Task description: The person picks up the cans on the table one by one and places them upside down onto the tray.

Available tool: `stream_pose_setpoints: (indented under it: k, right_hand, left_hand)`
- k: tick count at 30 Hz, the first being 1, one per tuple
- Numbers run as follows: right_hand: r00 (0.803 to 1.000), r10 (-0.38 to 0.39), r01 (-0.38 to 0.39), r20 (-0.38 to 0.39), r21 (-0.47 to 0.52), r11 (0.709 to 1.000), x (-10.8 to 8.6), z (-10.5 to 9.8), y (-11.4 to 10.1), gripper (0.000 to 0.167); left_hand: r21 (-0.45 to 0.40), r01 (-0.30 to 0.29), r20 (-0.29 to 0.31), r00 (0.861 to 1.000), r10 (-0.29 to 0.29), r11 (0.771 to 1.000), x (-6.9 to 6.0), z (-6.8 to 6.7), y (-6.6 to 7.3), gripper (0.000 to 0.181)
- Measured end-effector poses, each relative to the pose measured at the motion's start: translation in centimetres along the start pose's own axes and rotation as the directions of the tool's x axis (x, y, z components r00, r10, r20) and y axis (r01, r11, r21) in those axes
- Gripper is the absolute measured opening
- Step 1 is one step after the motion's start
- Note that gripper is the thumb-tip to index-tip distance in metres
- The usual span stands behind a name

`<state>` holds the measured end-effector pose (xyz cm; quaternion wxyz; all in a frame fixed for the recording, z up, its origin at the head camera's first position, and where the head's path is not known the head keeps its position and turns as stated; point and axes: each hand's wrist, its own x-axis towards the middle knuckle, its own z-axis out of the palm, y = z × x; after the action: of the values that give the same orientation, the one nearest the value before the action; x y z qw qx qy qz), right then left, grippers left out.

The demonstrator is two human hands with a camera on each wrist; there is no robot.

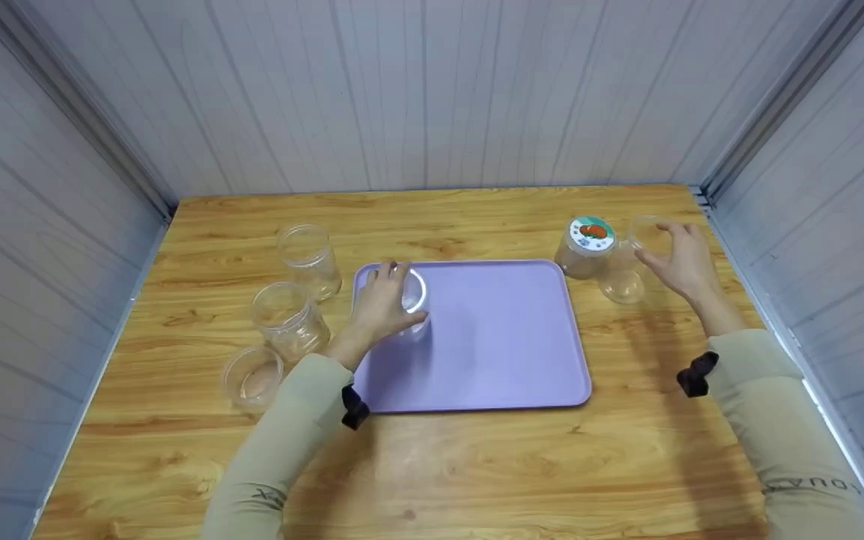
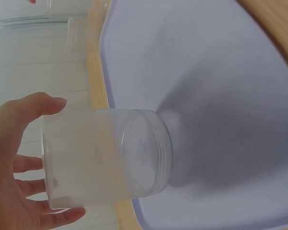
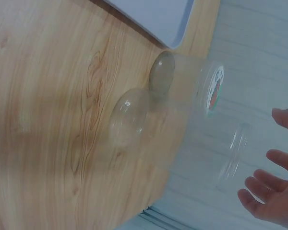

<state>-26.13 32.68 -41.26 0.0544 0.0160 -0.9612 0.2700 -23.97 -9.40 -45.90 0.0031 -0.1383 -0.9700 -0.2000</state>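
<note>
Pale panelled walls (image 1: 432, 97) close off the far side and both flanks of a wood-grain desk (image 1: 462, 465). On it, centrally, a purple tray (image 1: 499, 337), shallow-rimmed; probably there as a level, bounded setting-down place. Clear jars are grouped to either side, presumably to keep each group within reach of one arm. Left group, in a slanting row: far jar (image 1: 316, 270), middle jar (image 1: 298, 330), near jar (image 1: 252, 379). Right group, beyond the tray's right edge: a jar with a printed top (image 1: 580, 262) and, just beside it, a plain clear jar (image 1: 622, 285), standing upright. The held jar (image 2: 105, 158) is over the left part of the tray, its axis roughly vertical; possibly mouth down, though the clear plastic makes that uncertain. Cannot tell whether it rests on the tray or hangs just above. Left hand (image 1: 381, 300) grips it round the upper end, thumb on one side, fingers on the other; likely chosen to leave the lower end unobstructed. Left forearm angles in from the near edge, palm downward. Right hand (image 1: 683, 262) is spread and holds nothing, thumb and fingers curved about the plain jar's rim; the right wrist view shows a gap between fingertips and plastic. Smallest noted: a round label (image 1: 592, 232), orange picture on green and white.
</note>
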Motion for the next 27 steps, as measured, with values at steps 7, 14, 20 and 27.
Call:
stream_pose_setpoints:
  k: [7, 14, 20, 27]
  right_hand:
    - [0.995, 0.028, -0.025, 0.091, -0.03, 0.999, 0.8, -0.5, 0.1, 0.081]
    - [0.986, 0.059, -0.047, 0.158, -0.082, 0.996, 1.3, -0.5, 0.1, 0.092]
    - [0.983, 0.079, -0.059, 0.168, -0.125, 0.99, 1.8, -0.3, 0.3, 0.098]
    - [0.982, 0.088, -0.062, 0.168, -0.154, 0.986, 2.2, 0.1, 0.3, 0.098]
  left_hand:
    - [-0.033, 0.032, 0.031, 0.999, -0.031, 0.999, 0.9, -0.6, -0.8, 0.083]
    - [-0.056, 0.085, 0.051, 0.995, -0.082, 0.995, 1.4, -1.1, -1.6, 0.086]
    - [-0.048, 0.12, 0.066, 0.991, -0.117, 0.992, 2.0, -1.1, -2.3, 0.086]
    - [-0.049, 0.15, 0.081, 0.986, -0.146, 0.987, 2.7, -1.3, -2.9, 0.086]
